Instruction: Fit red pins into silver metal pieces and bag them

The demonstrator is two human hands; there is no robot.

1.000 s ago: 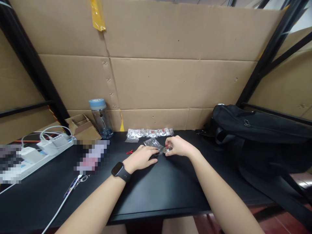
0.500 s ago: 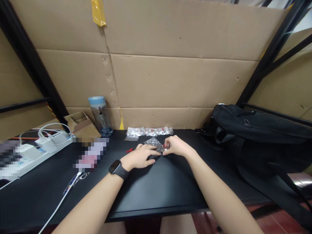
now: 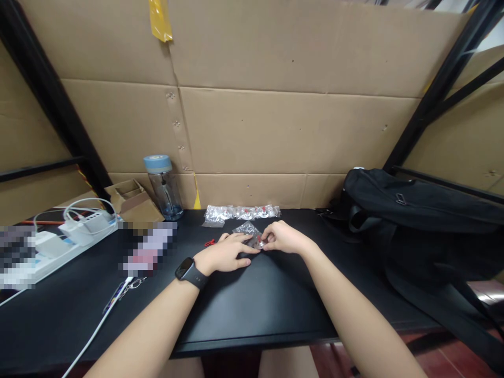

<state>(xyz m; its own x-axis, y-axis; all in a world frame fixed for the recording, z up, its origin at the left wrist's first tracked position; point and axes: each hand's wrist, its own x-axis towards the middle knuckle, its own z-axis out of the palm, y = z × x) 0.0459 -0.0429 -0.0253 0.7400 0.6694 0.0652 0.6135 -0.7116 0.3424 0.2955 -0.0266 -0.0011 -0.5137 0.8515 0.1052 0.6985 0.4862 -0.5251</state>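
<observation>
My left hand (image 3: 224, 254), with a dark watch (image 3: 185, 269) on the wrist, lies palm down on the black table. Its fingers are stretched out over the near edge of a small clear plastic bag (image 3: 247, 228). A small shiny round piece with a red part (image 3: 260, 241) is at the bag's right side, pinched between the thumb and fingers of my right hand (image 3: 282, 237). The fingers partly cover that piece. Left of my left hand is a small red loop of cord (image 3: 210, 242). Behind the hands, several shiny pieces in clear bags (image 3: 246, 212) stand in a row.
A blue-lidded bottle (image 3: 163, 186) and an opened cardboard box (image 3: 134, 202) stand back left. Nearer are a power strip (image 3: 51, 257), a blurred-out flat object (image 3: 151, 247) and a white cable (image 3: 94, 333). A black backpack (image 3: 421, 220) fills the right. Cardboard (image 3: 252, 131) walls the back.
My right hand has shifted slightly left with the shiny piece, which now lies against the plastic bag beside my left fingertips. The left hand has stayed in place.
</observation>
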